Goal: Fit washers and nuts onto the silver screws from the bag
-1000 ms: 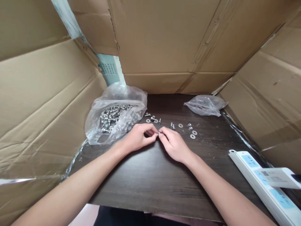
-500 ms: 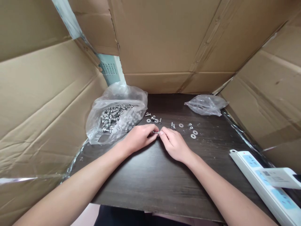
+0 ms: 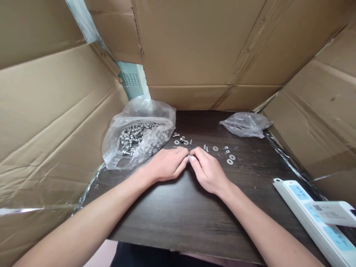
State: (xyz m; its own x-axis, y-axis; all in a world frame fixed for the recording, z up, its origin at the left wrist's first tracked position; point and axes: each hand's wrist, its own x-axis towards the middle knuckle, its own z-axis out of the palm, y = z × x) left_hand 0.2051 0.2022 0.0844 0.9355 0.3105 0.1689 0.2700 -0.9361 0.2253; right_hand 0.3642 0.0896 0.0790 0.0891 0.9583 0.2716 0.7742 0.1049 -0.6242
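My left hand (image 3: 170, 164) is closed, its thumb and fingers pinching a small metal bolt (image 3: 189, 157). Fingertip to fingertip with it, my right hand (image 3: 208, 170) is closed on the other end of the same bolt. Most of that bolt is hidden by my fingers. Just beyond my left hand lie loose bolts (image 3: 190, 142) and a flat washer (image 3: 177, 142). Past my right hand are two more bolts (image 3: 206, 148), another washer (image 3: 215, 148), two nuts (image 3: 226, 148) and a pair of washers (image 3: 230, 162).
A clear plastic bag (image 3: 164, 111) full of bolts stands open at the left. Another crumpled plastic bag (image 3: 246, 124) lies at the back right. On the right side sits a white power strip (image 3: 294, 200) with a label card (image 3: 332, 213) across it. Cardboard walls (image 3: 194, 48) enclose the dark table (image 3: 172, 218).
My left fingers have closed further over the bolt, so less of it shows. A bolt on the table now shows above my left hand. The view has shifted slightly.
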